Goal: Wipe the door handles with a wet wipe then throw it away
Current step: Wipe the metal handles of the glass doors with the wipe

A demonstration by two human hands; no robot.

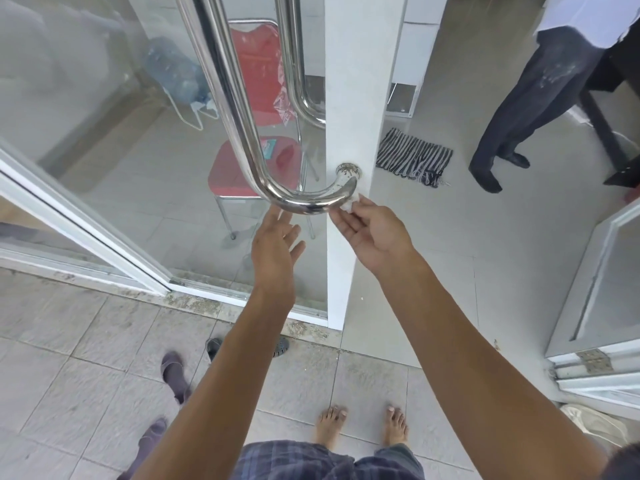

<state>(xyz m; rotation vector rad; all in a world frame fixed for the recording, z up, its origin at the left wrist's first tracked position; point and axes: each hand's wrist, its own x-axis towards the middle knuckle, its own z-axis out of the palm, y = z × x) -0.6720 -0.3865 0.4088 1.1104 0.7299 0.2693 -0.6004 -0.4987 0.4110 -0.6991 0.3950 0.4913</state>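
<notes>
A long steel door handle [228, 98] runs down the glass door and curves into its round mount [349, 170] on the white door frame. My right hand [370, 230] pinches a small white wet wipe [350, 204] against the underside of the curved lower end. Just below the bend my left hand [275, 247] is raised with straight fingers, holding nothing, its fingertips close to the bar. A second steel handle [294, 64] shows through the glass on the door's other side.
Behind the glass stand a red chair [256, 168] and a water bottle [176, 71]. A striped mat [414, 157] lies inside the doorway, where another person's legs [519, 109] stand at the right. Sandals [175, 375] lie on the tiles by my bare feet.
</notes>
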